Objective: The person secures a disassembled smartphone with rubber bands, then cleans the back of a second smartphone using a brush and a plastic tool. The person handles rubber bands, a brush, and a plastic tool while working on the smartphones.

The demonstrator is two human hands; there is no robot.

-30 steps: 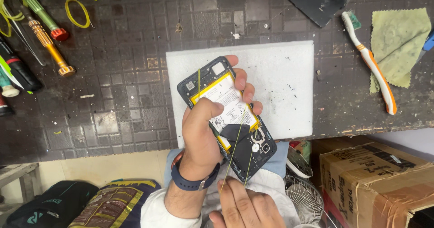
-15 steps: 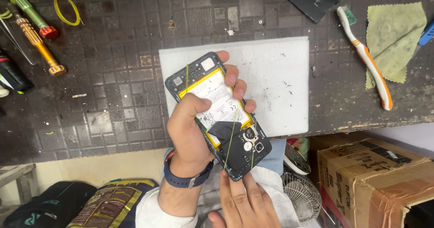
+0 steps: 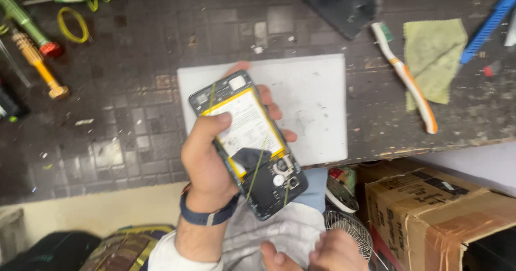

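My left hand [image 3: 207, 161] grips an opened phone [image 3: 247, 142] with its back off; the white battery with a yellow rim and the dark circuit boards face up. Thin yellow-green rubber bands are wrapped around the phone. The thumb lies across the battery's left side and the fingertips curl around the right edge. The phone hangs tilted over the near edge of a white mat [image 3: 312, 99]. My right hand [image 3: 322, 252] is low at the bottom of the view, below the phone, resting on a white cloth; its fingers are partly cut off.
The dark gridded worktop [image 3: 134, 115] carries screwdrivers [image 3: 40, 69] and rubber bands [image 3: 72, 24] at the far left, a toothbrush [image 3: 411, 83], a green cloth [image 3: 435, 53] and a blue tool [image 3: 486, 26] at the right, a black panel [image 3: 336, 2] at the top. A cardboard box [image 3: 430, 206] and wire mesh [image 3: 346, 228] sit below the edge.
The view has shifted slightly; my left hand keeps hold of the phone with the same grip. My right hand has dropped lower, away from the phone's bottom end.
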